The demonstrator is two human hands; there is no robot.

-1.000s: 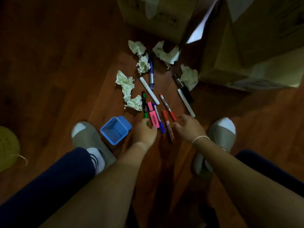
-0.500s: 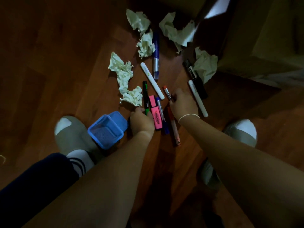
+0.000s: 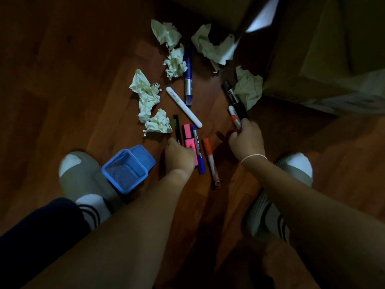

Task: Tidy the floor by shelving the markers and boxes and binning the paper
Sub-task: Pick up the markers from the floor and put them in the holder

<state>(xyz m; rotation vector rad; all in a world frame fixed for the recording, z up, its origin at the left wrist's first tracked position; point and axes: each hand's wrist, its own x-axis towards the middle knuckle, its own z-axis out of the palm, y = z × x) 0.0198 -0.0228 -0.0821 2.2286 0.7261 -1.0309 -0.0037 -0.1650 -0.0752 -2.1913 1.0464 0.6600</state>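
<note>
Stock, near to far. Blue basket (image 3: 127,171): on the floor (image 3: 62,80), empty as far as I see. My left hand (image 3: 180,156): fingers curled onto the pink highlighter (image 3: 188,138), not lifted. My right hand (image 3: 246,140): fingers closed round a red-banded marker (image 3: 234,118). Loose markers on the floor: green (image 3: 176,126), blue (image 3: 198,149), orange (image 3: 209,157), white (image 3: 184,106), purple (image 3: 188,78), black (image 3: 233,97). Paper balls (image 3: 149,97) unbinned; boxes (image 3: 325,59) unshelved. I judge barely begun.

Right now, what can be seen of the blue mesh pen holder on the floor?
The blue mesh pen holder is a small square cup with a solid rim and fine mesh walls, plastic or coated metal by its look. It lies tipped on its side on the wooden floor, mouth toward the camera, apparently empty, right beside the grey slipper. Neither hand touches it.
</note>
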